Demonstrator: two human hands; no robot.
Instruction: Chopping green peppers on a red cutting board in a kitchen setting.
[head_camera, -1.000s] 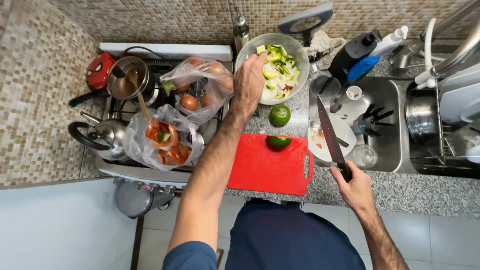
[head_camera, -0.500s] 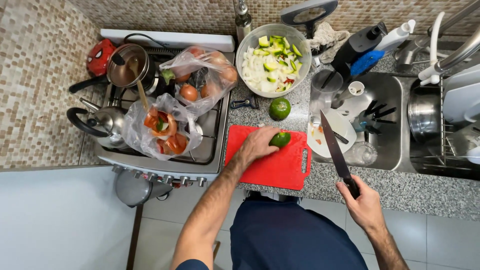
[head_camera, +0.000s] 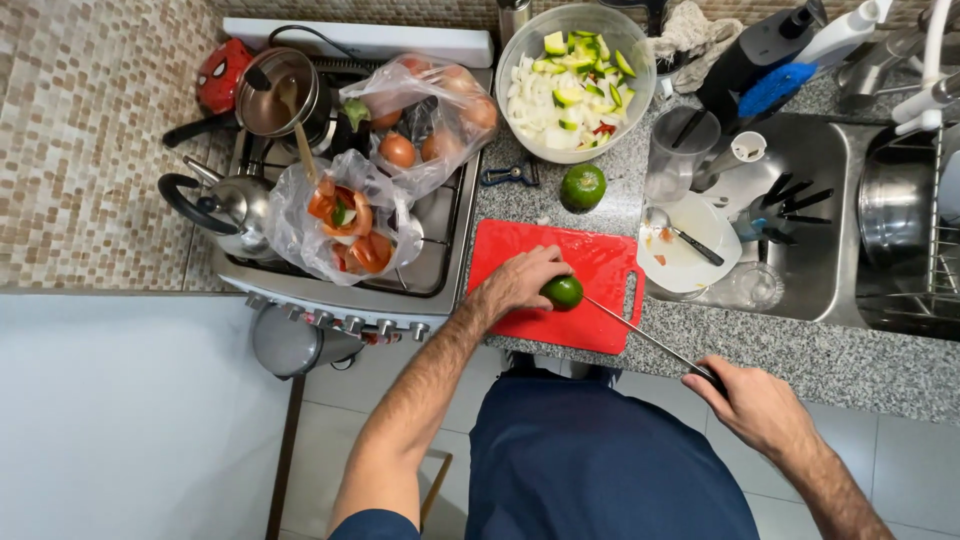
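Limes: two; left hand (head_camera: 522, 281) grips one (head_camera: 563, 292), right hand (head_camera: 755, 405) clenches one knife (head_camera: 640, 333).

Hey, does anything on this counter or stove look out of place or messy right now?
Yes. Two plastic bags of vegetables sit directly on the stove burners, beside a kettle and a pot. Small food scraps lie on the granite by the red cutting board. The sink is crowded with dishes.
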